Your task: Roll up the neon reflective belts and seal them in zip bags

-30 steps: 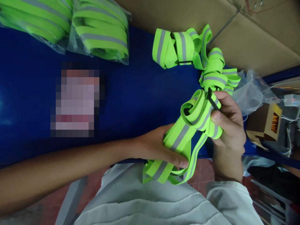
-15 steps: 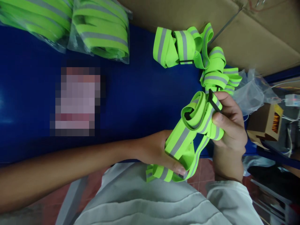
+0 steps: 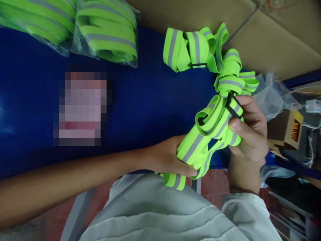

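Observation:
Both hands grip one lime-green reflective strap (image 3: 193, 147) with a grey stripe, held folded in loops over the table's near edge. My left hand (image 3: 173, 160) is closed round its lower folds, thumb on top, and a short loop hangs below. At the upper end, my right hand (image 3: 250, 127) pinches the strap beside a black plastic buckle (image 3: 234, 106), thumb in front. The right fingertips are partly hidden behind the strap. Just beyond the right hand, more bundled green straps (image 3: 229, 72) lie on the table, close to the held one.
Another strap bundle (image 3: 187, 50) lies at the back of the blue table (image 3: 150, 100). Clear bags of rolled straps (image 3: 107, 33) stand back left. A pixelated patch covers something at left. Cardboard (image 3: 276, 40) borders the back; a small open box (image 3: 286, 130) and plastic bag (image 3: 269, 95) are at right.
My right hand has moved slightly right, and the buckle has turned to show more of its frame. The lower strap loops have drawn up closer to my left hand.

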`<state>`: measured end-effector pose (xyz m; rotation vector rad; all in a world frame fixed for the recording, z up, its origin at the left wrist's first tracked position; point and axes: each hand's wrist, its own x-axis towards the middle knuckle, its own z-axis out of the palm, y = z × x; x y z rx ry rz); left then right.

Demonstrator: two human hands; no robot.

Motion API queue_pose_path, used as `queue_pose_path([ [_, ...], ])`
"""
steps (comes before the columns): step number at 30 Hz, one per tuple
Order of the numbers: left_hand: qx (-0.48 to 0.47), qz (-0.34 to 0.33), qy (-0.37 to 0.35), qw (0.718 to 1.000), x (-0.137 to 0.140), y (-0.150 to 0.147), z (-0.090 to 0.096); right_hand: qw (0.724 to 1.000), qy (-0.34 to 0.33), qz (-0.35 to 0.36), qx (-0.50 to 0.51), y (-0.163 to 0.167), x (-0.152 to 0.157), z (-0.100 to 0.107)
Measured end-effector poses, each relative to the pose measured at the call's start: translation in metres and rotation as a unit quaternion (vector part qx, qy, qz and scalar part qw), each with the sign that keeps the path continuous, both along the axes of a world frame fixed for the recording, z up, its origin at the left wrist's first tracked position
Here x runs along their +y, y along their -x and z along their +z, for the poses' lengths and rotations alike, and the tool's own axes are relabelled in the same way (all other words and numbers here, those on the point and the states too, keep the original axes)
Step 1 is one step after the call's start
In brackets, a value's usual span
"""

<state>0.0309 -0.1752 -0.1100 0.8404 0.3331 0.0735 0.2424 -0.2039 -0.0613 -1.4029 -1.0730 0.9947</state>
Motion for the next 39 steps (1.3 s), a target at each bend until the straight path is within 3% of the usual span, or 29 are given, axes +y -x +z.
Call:
queue_pose_path([
  [4, 0.001, -0.021, 0.011, 1.000, 0.009, 0.003, 0.006, 0.999, -0.025, -0.030, -0.021, 0.003, -0.001, 0.001],
  [9, -0.005, 0.079, -0.010, 0.997, 0.021, -0.001, 0.006, 0.999, -0.024, 0.019, -0.036, 0.005, -0.005, -0.002],
  [15, 0.077, 0.095, -0.027, 0.992, 0.002, -0.008, -0.002, 0.998, -0.033, 0.046, -0.038, 0.012, -0.009, -0.012],
  [18, 0.084, 0.111, 0.033, 0.990, -0.010, -0.010, -0.004, 0.997, -0.023, 0.045, -0.063, 0.015, -0.012, -0.015],
  [22, 0.096, 0.097, 0.209, 0.968, -0.017, -0.010, -0.007, 0.991, -0.035, 0.041, -0.123, 0.014, -0.009, -0.017],
  [24, 0.102, 0.082, 0.263, 0.956, -0.019, -0.009, -0.008, 0.987, -0.045, 0.041, -0.148, 0.013, -0.007, -0.019],
  [27, 0.076, 0.065, 0.285, 0.953, -0.023, -0.009, -0.008, 0.988, -0.048, 0.031, -0.146, 0.013, -0.003, -0.023],
  [31, 0.087, 0.047, 0.256, 0.962, -0.026, -0.010, -0.006, 0.988, -0.046, 0.029, -0.147, 0.013, -0.003, -0.025],
  [33, 0.102, 0.060, 0.223, 0.968, -0.024, -0.010, -0.006, 0.978, -0.081, 0.016, -0.194, 0.011, -0.004, -0.024],
  [35, 0.107, 0.069, 0.187, 0.974, -0.019, -0.009, -0.007, 0.953, -0.157, 0.007, -0.260, 0.009, -0.005, -0.023],
  [37, 0.101, 0.079, 0.151, 0.980, -0.014, -0.008, -0.008, 0.912, -0.255, 0.029, -0.319, 0.006, -0.005, -0.023],
  [39, 0.087, 0.095, 0.121, 0.984, -0.009, -0.007, -0.010, 0.867, -0.331, 0.097, -0.360, 0.002, -0.005, -0.025],
])
